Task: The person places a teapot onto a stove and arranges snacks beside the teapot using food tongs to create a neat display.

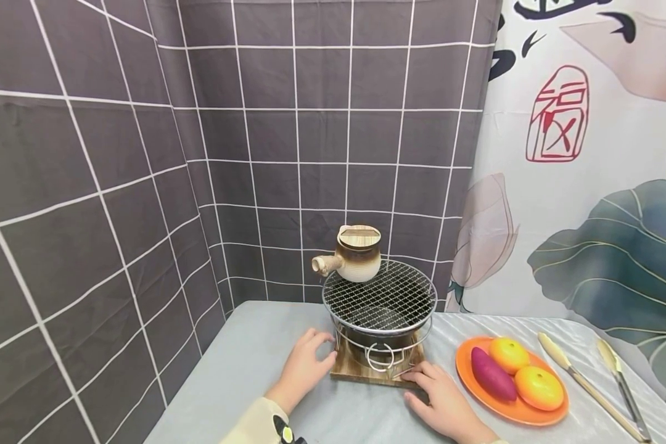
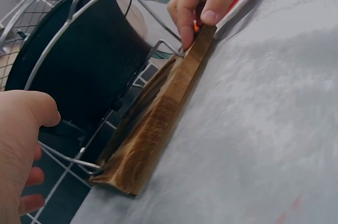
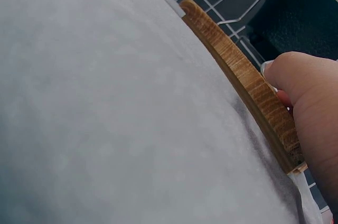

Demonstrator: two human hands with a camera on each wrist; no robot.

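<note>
Between both hands, round grill, wooden board beneath.

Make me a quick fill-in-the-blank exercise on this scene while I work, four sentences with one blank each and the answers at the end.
1. The plate is ____ in colour.
2. It carries exactly ____ round fruits and one purple sweet potato.
3. In the head view, the handle of the small pot points toward the picture's ____ side.
4. At the wooden base, the hand nearer the plate is the person's ____ one.

Missing words: orange; two; left; right.
</note>
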